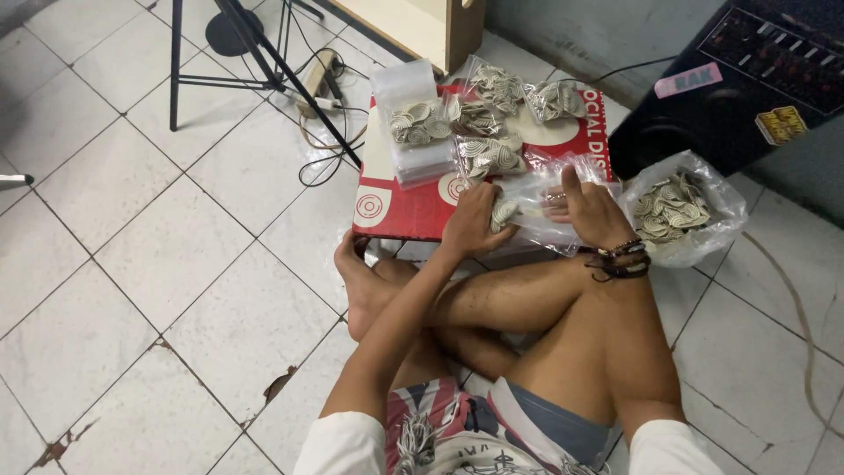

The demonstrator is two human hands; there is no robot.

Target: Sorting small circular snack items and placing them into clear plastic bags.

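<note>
My left hand (475, 222) and right hand (591, 211) both grasp a clear plastic bag (538, 211) at the red board's (396, 215) near edge, with filled packets (488, 114) crowding the far side, a bulging bag (677, 207) right, and open tiles (176, 264) left.

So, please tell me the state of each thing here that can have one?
small clear bag: open, held by both hands
left hand: gripping flat pieces at the bag mouth
right hand: pressing on the bag
large bag: open, holding pieces
packed bags: filled, lying on red board
</note>
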